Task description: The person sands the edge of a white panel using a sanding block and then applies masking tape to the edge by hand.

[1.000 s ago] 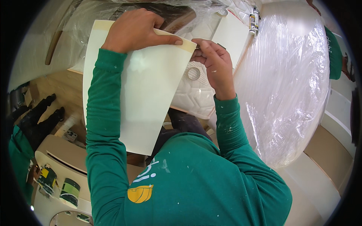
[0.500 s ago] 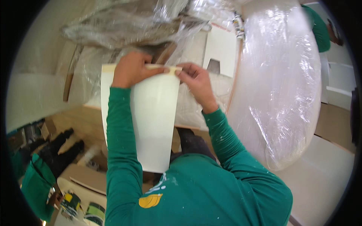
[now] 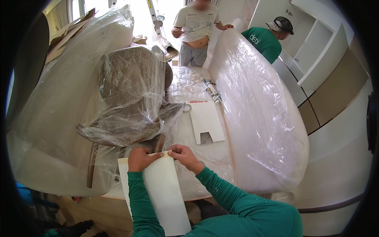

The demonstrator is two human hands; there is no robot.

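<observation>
A long white panel [image 3: 164, 197] stands tilted in front of me, its lower end near my body. A pale yellow strip, apparently masking tape [image 3: 123, 160], runs along its top edge. My left hand [image 3: 140, 159] is closed on that edge, thumb on the near face over the strip and fingers behind. At the top right corner my right hand [image 3: 185, 158] pinches the edge, its thumb close to the left thumb. Whether the right fingers hold only the strip or the panel too, I cannot tell.
A plastic-wrapped chair [image 3: 130, 79] rests on a quilted mattress [image 3: 211, 168]. Also on it are a notched white board [image 3: 207, 120] and sealant tubes [image 3: 212, 91]. A wrapped upright slab [image 3: 262, 114] flanks the right. Two people [image 3: 196, 29] are beyond; a ladder [image 3: 154, 17] stands behind.
My view has tilted up, bringing the far room and people into sight. Both hands keep their hold on the panel's top edge, and the thumbs have come closer together.
</observation>
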